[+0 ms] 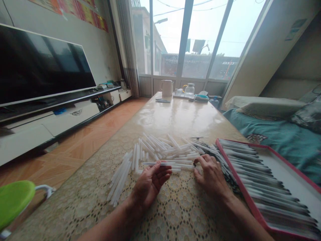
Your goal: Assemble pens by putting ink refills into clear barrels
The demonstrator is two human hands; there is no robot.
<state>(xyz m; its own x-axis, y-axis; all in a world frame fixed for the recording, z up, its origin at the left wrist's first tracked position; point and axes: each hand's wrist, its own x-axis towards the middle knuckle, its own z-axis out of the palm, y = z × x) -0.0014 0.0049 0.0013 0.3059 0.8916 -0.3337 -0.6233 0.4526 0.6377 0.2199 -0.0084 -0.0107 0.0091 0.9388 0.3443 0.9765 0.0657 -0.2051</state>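
Held between thumb and fingers of my left hand [154, 180] is a slim white pen tube [165, 163], lying level, its other fingers loosely curled with the palm turned up. To the right, my right hand [210, 172] pinches a small black piece [194, 164], perhaps a pen tip or cap; its exact kind is too small to tell. A heap of white pen tubes [160, 147] spreads just beyond both hands. More tubes [120, 182] lie in a loose bundle left of my left hand. Thin dark-ended pen refills [208, 147] are piled beyond my right hand.
On the right, a red-rimmed box [268, 146] holds many black-ended pens in a row. A beige jug [167, 88], a glass pitcher [190, 89] and a tissue pack [202, 97] stand at the table's far end. A green stool [16, 201] is at lower left.
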